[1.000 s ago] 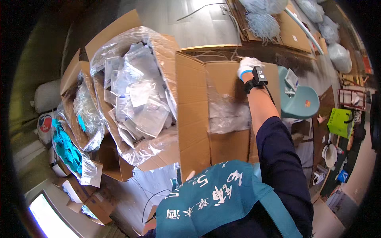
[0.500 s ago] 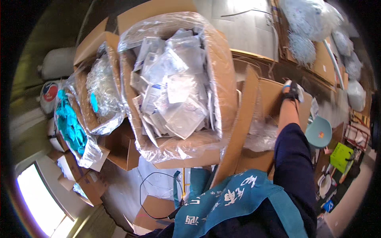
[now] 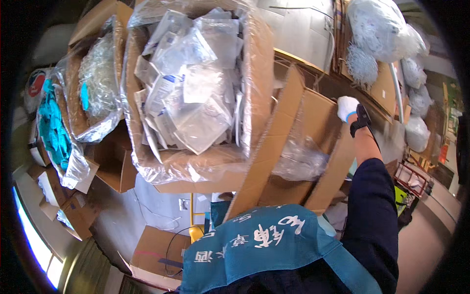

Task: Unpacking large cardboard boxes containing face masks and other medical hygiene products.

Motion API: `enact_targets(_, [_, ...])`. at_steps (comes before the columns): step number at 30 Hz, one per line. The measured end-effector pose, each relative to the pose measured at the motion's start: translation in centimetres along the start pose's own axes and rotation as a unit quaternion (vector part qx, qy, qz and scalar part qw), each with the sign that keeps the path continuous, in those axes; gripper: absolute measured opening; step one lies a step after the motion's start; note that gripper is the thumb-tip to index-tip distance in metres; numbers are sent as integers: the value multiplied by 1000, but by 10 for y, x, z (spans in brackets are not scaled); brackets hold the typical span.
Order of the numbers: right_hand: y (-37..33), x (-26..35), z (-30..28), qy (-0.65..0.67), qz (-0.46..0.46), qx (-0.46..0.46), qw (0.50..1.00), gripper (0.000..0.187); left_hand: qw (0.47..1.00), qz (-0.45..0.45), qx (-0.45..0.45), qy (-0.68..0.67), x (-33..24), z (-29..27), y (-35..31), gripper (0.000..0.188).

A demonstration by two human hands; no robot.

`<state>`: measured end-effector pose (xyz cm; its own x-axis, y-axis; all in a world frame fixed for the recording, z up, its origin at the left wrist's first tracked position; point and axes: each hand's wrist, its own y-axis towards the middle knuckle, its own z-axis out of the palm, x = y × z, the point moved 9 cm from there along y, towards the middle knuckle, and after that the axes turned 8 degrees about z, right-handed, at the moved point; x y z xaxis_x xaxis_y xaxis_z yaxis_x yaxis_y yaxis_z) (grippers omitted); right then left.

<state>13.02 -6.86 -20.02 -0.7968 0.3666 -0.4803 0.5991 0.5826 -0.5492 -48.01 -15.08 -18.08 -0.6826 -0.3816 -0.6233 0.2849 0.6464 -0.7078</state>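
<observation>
Fingers mostly hidden on the right hand [image 3: 348, 108], upper right of the frame, gloved in white and seen from the back; cannot tell whether clenched, slack or closed on cardboard. Overlaps the far right corner of the open carton [image 3: 332, 174], just right of the middle of the frame, with actual contact hard to make out. Around the wrist, a black strapped device [image 3: 361, 119]; below it, a dark sleeve [image 3: 370, 206] running down to the lower right. Left hand out of sight. Inside the carton, crumpled clear plastic [image 3: 301, 159], with the bottom partly covered by it and the near end cut off behind a teal apron [image 3: 254, 247]. To the left, upper middle, a larger lined carton [image 3: 259, 88] full of flat clear packets [image 3: 203, 115], overlapping too much to count, far rim cropped by the top edge. Farther left, a smaller carton [image 3: 72, 93] of tangled clear material [image 3: 99, 73], blurred into one mass, and just beside it a heap of turquoise pieces [image 3: 55, 130]. At the upper right, bulging pale bags [image 3: 374, 32], contents blurry. Behind the sleeve, mostly covered, something bright green [image 3: 400, 198].
</observation>
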Motion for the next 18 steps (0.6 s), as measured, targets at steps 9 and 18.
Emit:
enact_targets(9, [-21, -19, -7, 153, 57, 7, 987, 22, 999, 21, 15, 20, -32, 38, 5, 41])
enact_targets(18, [-76, -59, 30, 533, 194, -211, 796, 37, 995, -57, 63, 47, -157, 34, 32, 40])
